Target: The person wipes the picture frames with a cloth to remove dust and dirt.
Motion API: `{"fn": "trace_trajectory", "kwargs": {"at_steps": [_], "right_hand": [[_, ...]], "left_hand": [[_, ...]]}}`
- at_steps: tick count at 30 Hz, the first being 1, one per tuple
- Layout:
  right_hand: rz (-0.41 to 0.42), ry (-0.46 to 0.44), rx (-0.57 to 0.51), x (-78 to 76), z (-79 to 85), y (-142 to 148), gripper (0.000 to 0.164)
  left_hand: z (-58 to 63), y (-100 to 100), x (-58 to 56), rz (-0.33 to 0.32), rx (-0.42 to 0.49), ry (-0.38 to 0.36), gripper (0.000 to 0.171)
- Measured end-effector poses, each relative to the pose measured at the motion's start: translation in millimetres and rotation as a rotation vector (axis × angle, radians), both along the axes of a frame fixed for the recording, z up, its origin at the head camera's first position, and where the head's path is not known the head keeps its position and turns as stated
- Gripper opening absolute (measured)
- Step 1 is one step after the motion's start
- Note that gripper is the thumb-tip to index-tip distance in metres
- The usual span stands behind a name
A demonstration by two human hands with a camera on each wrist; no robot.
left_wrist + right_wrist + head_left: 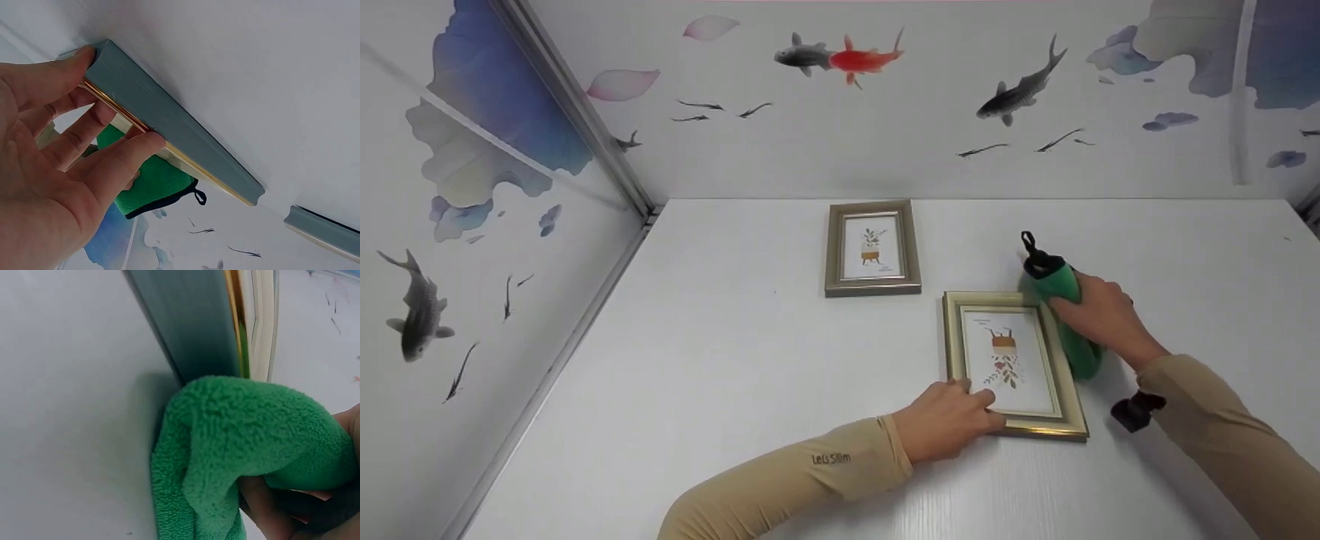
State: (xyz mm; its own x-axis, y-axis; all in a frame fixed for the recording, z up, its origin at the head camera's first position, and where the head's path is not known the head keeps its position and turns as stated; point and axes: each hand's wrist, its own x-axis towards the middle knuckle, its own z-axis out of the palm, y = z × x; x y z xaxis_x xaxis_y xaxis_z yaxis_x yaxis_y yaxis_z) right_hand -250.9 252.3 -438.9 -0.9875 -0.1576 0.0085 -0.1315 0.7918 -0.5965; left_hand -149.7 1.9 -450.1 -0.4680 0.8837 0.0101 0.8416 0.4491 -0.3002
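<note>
A gold picture frame (1020, 375) with a small plant print lies face up on the white table, the print upside down from here. At its lower left corner my left hand (949, 420) pinches it, thumb on the outer side (112, 67) and fingers over the front edge. My right hand (1110, 315) grips a folded green cloth (1059, 283) with a black border and hanging loop. In the right wrist view the cloth (253, 433) presses against the outer side of the frame and touches the table. It hides part of the frame's right rail.
A second, smaller silver-brown picture frame (872, 285) lies farther back, left of the gold one. White panels with painted fish (1016, 94) stand behind and at the left of the table (720, 322). A small black piece (1138, 411) sits at my right wrist.
</note>
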Motion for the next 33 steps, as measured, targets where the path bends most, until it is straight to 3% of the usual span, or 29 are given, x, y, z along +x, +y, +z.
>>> {"fn": "trace_trajectory", "kwargs": {"at_steps": [3,6,15,21,29,33], "right_hand": [[0.018,0.018,-0.003,3.2,-1.4,3,0.022],[0.038,0.046,-0.004,15.8,-2.5,4,0.018],[0.049,0.097,-0.008,80.6,-6.8,-1,0.010],[0.004,0.021,-0.001,110.8,-7.6,-4,0.016],[-0.044,-0.091,-0.051,138.4,-11.6,6,0.031],[-0.047,-0.107,-0.066,148.9,-10.8,10,0.027]], "left_hand": [[-0.1,2,0.1,0.005,-0.003,-0.015,0.019],[0.0,2,0.6,0.007,-0.002,-0.019,0.019],[0.5,-1,-0.6,-0.017,0.022,0.031,0.017],[-0.6,-1,-0.3,-0.008,0.038,0.029,0.019],[-2.3,1,2.1,0.002,0.052,0.024,0.020],[-2.5,4,2.9,0.004,0.038,0.017,0.020]]}}
